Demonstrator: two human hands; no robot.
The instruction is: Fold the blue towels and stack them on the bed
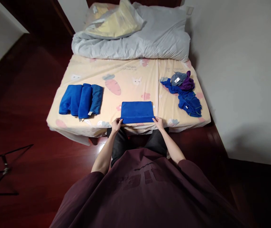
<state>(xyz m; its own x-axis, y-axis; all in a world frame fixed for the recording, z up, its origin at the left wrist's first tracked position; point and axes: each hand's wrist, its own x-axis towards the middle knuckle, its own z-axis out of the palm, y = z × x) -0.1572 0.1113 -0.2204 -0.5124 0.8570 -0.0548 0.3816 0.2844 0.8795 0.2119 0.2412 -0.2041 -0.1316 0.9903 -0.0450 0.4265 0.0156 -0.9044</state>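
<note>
A blue towel (137, 109) lies flat near the front edge of the bed, its near edge folded over into a strip. My left hand (116, 124) pinches the near left corner of that strip. At the near right corner, my right hand (158, 123) pinches the fold in the same way. A small white tag shows at the towel's right side. Left of it sit several rolled or folded blue towels (85, 99), side by side. To the right lies a loose heap of crumpled blue cloths (189, 103), with a grey cloth (178, 78) and a purple cloth (188, 83) on its far end.
The bed (130, 85) has a cream sheet printed with carrots and rabbits. A grey quilt (130, 47) and a yellow pillow or cloth (116, 23) are piled at its far end. A white wall (239, 69) stands to the right; a black stand's legs (3, 171) rest on the floor at left.
</note>
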